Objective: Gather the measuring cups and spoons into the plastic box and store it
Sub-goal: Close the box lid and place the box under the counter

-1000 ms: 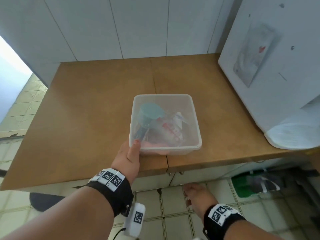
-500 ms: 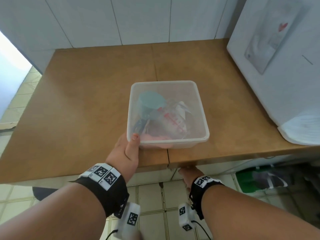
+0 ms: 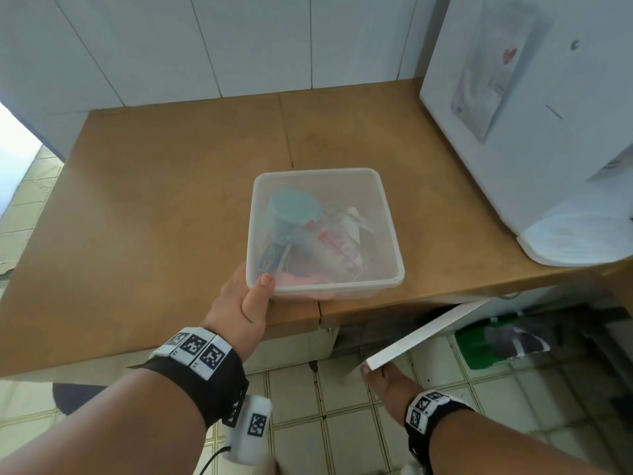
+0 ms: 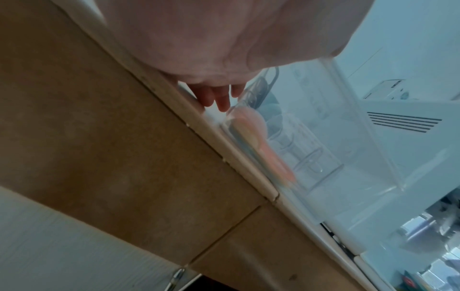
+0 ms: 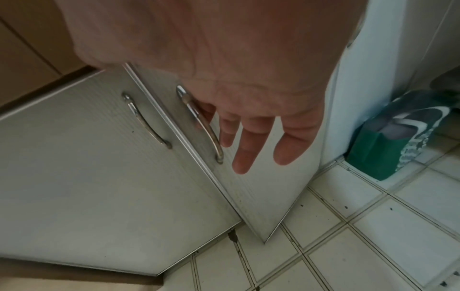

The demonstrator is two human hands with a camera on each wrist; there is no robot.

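The clear plastic box (image 3: 390, 214) stands at the front edge of the brown counter (image 3: 164, 214). In it lie a teal measuring cup (image 3: 294, 209), a clear measuring cup with red marks (image 3: 337, 250) and a pink spoon (image 4: 261, 135). My left hand (image 3: 248, 303) grips the box's near left corner, thumb on the rim and fingers (image 4: 219, 96) against its near wall. Below the counter, my right hand (image 5: 248, 135) is at the white cabinet door (image 5: 263, 189), which stands swung partly out. Its fingers are straight, and the index finger lies behind the metal handle (image 5: 205, 128).
A large white appliance (image 3: 531, 125) fills the counter's right side. The left cabinet door (image 5: 87, 157) is closed. A green bag (image 3: 479, 351) sits on the tiled floor to the right of the open door. White wall tiles back the counter.
The right cabinet door has swung out from closed, and my right hand has come back towards me with it. My left hand stays on the box corner.
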